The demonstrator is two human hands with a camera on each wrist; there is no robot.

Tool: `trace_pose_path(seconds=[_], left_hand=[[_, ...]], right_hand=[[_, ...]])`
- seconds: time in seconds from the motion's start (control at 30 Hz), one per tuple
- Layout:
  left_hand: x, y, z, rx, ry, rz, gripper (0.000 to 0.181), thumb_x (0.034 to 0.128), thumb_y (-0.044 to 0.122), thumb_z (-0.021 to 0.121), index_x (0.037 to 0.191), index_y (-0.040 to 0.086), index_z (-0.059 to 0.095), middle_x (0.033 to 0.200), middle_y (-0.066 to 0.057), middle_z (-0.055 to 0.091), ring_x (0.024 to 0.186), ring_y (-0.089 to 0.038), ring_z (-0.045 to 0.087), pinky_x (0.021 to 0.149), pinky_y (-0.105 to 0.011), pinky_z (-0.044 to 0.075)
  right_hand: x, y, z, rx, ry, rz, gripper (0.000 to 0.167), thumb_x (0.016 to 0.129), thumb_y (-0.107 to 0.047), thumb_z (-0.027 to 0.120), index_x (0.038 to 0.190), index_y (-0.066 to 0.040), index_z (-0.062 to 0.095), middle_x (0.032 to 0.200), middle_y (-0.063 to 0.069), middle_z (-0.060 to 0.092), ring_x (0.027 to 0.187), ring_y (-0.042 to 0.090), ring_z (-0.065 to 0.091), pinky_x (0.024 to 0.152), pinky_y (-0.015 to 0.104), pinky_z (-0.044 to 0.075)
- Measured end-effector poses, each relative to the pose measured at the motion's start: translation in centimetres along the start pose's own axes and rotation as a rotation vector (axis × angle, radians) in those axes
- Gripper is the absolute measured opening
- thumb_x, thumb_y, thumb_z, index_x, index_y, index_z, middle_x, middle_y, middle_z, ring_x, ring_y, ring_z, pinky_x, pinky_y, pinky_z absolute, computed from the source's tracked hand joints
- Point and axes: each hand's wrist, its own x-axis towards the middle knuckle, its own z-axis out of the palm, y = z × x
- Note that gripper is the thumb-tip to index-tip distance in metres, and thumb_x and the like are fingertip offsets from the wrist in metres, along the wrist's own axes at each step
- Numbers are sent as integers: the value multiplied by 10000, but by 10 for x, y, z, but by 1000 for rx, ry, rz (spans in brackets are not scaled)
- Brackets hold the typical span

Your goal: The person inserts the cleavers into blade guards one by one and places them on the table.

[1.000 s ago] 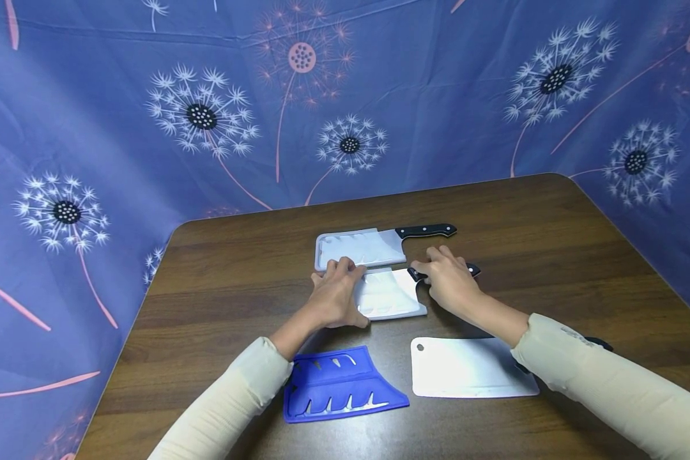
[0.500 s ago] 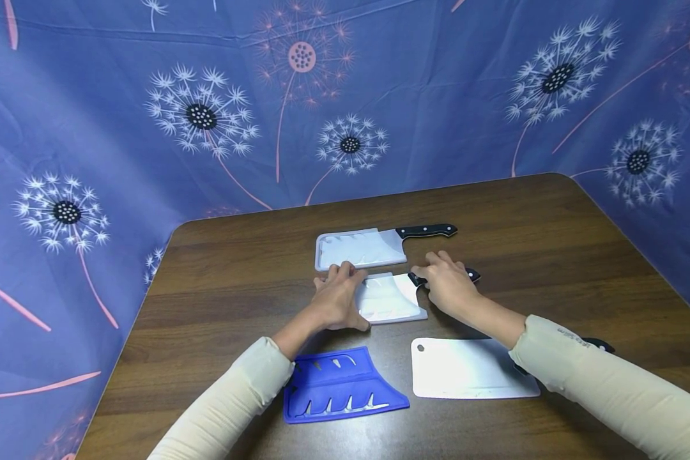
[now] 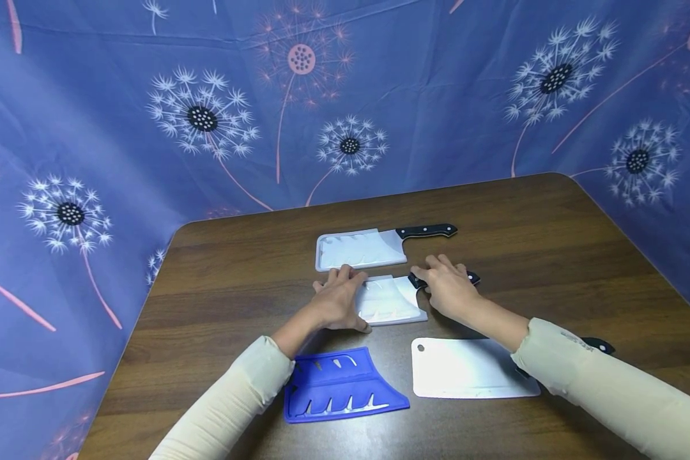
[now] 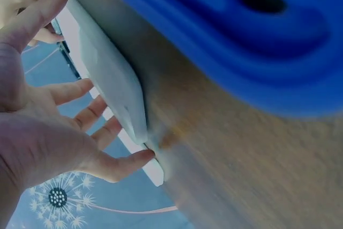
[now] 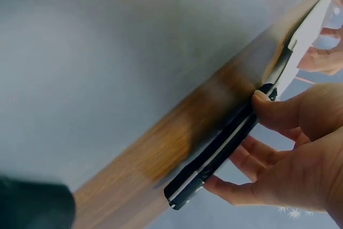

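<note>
A cleaver with a black riveted handle lies flat on the table, most of its blade inside a white blade cover. My left hand spans the cover's left end, thumb at the near edge and fingers at the far edge. In the left wrist view, the spread fingers meet the cover's far side. My right hand holds the handle, with the thumb close to the blade end. A strip of blade shows between cover and handle.
Just behind lies another cleaver in a white cover. Nearer me, a blue blade cover lies left of an uncovered cleaver, whose handle is partly under my right sleeve. A patterned blue cloth hangs behind the wooden table.
Both hands and the covered cleaver between them have shifted slightly toward me, widening the gap to the cleaver behind. The other cleavers and the blue cover stay in place.
</note>
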Motion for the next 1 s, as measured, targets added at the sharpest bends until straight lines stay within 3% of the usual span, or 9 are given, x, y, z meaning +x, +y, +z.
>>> trace_pose_path(seconds=[0.2, 0.33, 0.7, 1.0], left_hand=[[-6, 0, -3, -40, 1, -1, 1091, 549, 479, 901, 1467, 178, 396, 1413, -103, 364, 1260, -308, 337, 919, -607, 314], [-12, 1, -6, -78, 30, 16, 1025, 578, 446, 900, 1449, 179, 430, 1427, -105, 358, 1263, -308, 332, 933, -651, 286], [-30, 9, -10, -107, 124, 56, 867, 625, 388, 892, 1382, 190, 519, 1413, -91, 398, 1260, -299, 348, 919, -600, 314], [-54, 10, -8, -134, 189, 105, 766, 634, 369, 883, 1315, 184, 583, 1382, -77, 432, 1258, -285, 370, 932, -604, 293]], right_hand=[[-8, 1, -6, 28, 33, -19, 592, 720, 132, 694, 1271, -74, 631, 1181, 209, 571, 1107, 385, 497, 890, 725, 336], [-16, 4, -10, 48, 91, -29, 563, 719, 136, 699, 1238, -76, 656, 1157, 191, 586, 1102, 377, 501, 910, 743, 287], [-41, 13, -29, 107, 193, 19, 458, 735, 105, 729, 1154, -81, 709, 1094, 185, 615, 1038, 369, 516, 900, 743, 270], [-53, 17, -42, 123, 237, 57, 447, 726, 94, 746, 1132, -89, 718, 1061, 175, 630, 1007, 361, 510, 899, 723, 245]])
